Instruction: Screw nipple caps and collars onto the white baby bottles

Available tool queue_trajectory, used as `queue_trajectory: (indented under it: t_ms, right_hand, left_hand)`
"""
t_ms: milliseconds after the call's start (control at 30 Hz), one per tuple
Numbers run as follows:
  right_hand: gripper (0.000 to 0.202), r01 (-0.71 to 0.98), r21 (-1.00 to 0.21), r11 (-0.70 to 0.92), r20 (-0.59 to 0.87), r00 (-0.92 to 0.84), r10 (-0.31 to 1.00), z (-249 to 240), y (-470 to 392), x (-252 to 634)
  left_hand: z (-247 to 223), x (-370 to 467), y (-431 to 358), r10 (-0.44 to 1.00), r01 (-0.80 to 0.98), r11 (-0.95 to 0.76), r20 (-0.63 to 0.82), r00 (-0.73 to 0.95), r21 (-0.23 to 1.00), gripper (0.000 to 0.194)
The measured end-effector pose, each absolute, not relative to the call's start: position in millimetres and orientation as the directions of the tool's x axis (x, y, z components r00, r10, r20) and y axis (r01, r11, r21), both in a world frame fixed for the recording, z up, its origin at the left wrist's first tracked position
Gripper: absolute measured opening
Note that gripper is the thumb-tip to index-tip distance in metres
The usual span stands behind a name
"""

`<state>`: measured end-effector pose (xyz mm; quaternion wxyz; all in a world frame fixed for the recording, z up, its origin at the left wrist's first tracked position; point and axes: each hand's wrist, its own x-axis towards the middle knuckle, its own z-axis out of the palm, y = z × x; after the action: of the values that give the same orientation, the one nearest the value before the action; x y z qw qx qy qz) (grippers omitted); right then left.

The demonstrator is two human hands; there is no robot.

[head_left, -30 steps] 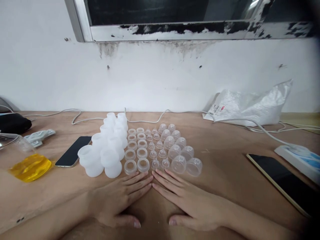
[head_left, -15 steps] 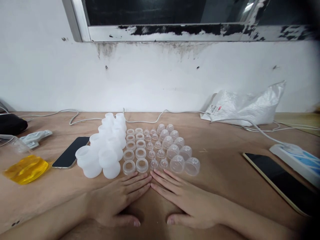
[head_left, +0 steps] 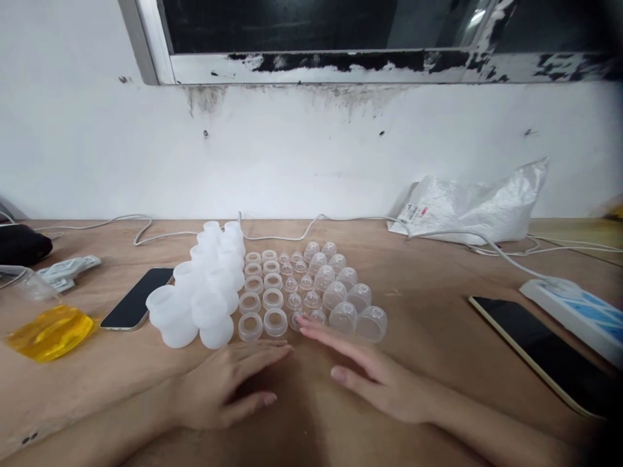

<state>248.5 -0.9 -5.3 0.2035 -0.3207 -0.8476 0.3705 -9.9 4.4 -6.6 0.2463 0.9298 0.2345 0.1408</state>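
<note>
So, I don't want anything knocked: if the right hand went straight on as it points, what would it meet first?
Probably the clear teat at the near end of the left teat column, just by the fingertips of the right hand; its height is unclear, so it might pass over.

Over on the left, a dark-screened smartphone (head_left: 137, 299) lies near a clear container (head_left: 30, 295) with something yellow (head_left: 53, 332) in it; a black pouch (head_left: 23, 244) sits farther off. A white cable (head_left: 277, 237) trails below the far wall (head_left: 292, 155), and at right a gold-edged phone (head_left: 530, 347) lies beside a power strip (head_left: 579, 311).
</note>
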Motion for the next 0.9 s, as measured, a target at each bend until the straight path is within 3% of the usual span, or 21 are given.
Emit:
queue_trajectory:
  t_ms: [100, 167, 300, 400, 533, 667, 733, 800, 900]
  right_hand:
    - [0.033, 0.270, -0.884, 0.382, 0.190, -0.539, 0.821, -8.5, -2.2, 245.6]
    - [0.024, 0.310, -0.889, 0.338, 0.149, -0.501, 0.852, -11.6, -2.1, 242.7]
    - [0.017, 0.492, -0.766, 0.413, 0.044, -0.601, 0.798, -14.6, -0.6, 237.1]
    - [0.017, 0.537, -0.662, 0.523, 0.047, -0.667, 0.743, -14.3, -0.3, 235.0]
    - [0.019, 0.545, -0.583, 0.602, 0.088, -0.695, 0.714, -14.9, -2.0, 233.2]
    - [0.017, 0.577, -0.554, 0.601, 0.140, -0.647, 0.750, -11.9, -2.9, 229.0]
    - [0.016, 0.662, -0.392, 0.639, 0.258, -0.587, 0.767, -6.7, 0.0, 225.5]
    - [0.019, 0.763, -0.143, 0.630, 0.396, -0.540, 0.743, -0.4, 6.2, 220.9]
    - [0.029, 0.824, 0.121, 0.554, 0.446, -0.544, 0.711, 6.6, 19.5, 213.1]
  left_hand:
    - [-10.6, -9.5, 1.4, 0.593, 0.399, -0.745, 0.256, 0.763, 0.535, 0.027]
    - [-13.9, -8.0, 2.1, 0.582, 0.422, -0.774, 0.268, 0.767, 0.473, 0.016]
    - [-17.5, -2.1, 6.1, 0.521, 0.434, -0.815, 0.158, 0.839, 0.382, 0.012]
    - [-16.3, 2.0, 6.9, 0.516, 0.452, -0.813, 0.097, 0.851, 0.367, 0.010]
    - [-17.1, 2.7, 4.1, 0.528, 0.467, -0.814, 0.105, 0.843, 0.345, 0.010]
    - [-24.4, 2.7, 1.2, 0.487, 0.450, -0.866, 0.166, 0.858, 0.218, 0.011]
    - [-27.0, 6.0, 0.7, 0.466, 0.455, -0.885, 0.224, 0.856, 0.104, 0.014]
    - [-26.5, 12.3, 1.4, 0.481, 0.509, -0.860, 0.285, 0.829, -0.028, 0.016]
    - [-20.3, 24.5, 5.7, 0.601, 0.666, -0.729, 0.320, 0.733, -0.158, 0.014]
